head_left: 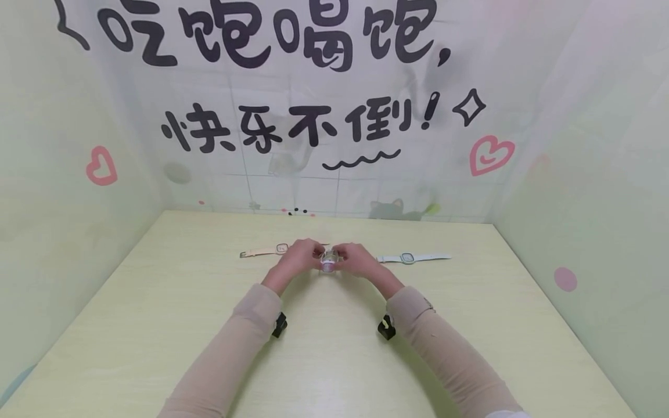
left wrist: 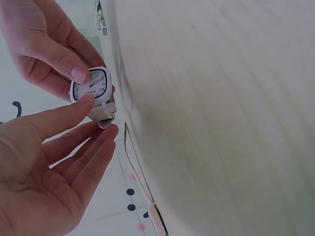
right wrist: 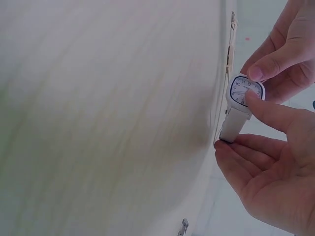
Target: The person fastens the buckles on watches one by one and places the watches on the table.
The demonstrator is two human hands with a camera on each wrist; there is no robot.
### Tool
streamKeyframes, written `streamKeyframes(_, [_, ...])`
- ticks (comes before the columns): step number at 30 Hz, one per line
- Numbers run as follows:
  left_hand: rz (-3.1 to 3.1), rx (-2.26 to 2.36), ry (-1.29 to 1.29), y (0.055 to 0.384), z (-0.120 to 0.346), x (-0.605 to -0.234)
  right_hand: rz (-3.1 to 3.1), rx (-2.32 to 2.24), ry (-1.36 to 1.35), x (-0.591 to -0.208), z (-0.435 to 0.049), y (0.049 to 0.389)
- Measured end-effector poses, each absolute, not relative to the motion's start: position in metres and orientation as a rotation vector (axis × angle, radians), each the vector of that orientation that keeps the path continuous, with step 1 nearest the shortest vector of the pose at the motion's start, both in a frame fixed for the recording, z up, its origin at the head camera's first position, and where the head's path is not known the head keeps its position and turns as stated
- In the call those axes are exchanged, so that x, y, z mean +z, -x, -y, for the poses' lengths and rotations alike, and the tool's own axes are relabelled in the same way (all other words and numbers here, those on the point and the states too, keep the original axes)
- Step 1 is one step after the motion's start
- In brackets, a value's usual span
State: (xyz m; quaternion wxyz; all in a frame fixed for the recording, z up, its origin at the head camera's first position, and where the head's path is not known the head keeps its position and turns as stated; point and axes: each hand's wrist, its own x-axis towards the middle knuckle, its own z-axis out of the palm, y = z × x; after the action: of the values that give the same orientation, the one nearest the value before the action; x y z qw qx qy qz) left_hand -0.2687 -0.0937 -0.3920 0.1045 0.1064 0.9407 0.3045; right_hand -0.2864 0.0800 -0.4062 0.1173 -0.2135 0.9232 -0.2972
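Left hand (head_left: 303, 256): I see it pinching a white, rounded-square wristwatch (left wrist: 99, 84).
Right hand (head_left: 358, 259): pinching it too.
Left of grip: square peach-strapped watch (head_left: 265, 251).
Right of grip: square pale-blue-strapped watch (head_left: 407, 258).

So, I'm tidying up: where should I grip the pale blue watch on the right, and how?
I'd pinch the pale blue watch by its case, near and far edges, from above: it lies face up, strap stretched out to both sides.

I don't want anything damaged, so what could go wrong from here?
The left hand and right hand hold the white rounded-square watch by fingertips, so it could slip. The right thumb, over its dial, might smudge it. The left hand could nudge the nearby peach-strapped square watch.
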Motion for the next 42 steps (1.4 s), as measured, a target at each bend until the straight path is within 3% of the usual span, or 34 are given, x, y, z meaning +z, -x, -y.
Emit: streamKeyframes(42, [-2.784, 0.803, -0.3, 0.2686, 0.0947, -0.3959, -2.75, -0.717, 0.592, -0.4055, -0.073, 0.2844])
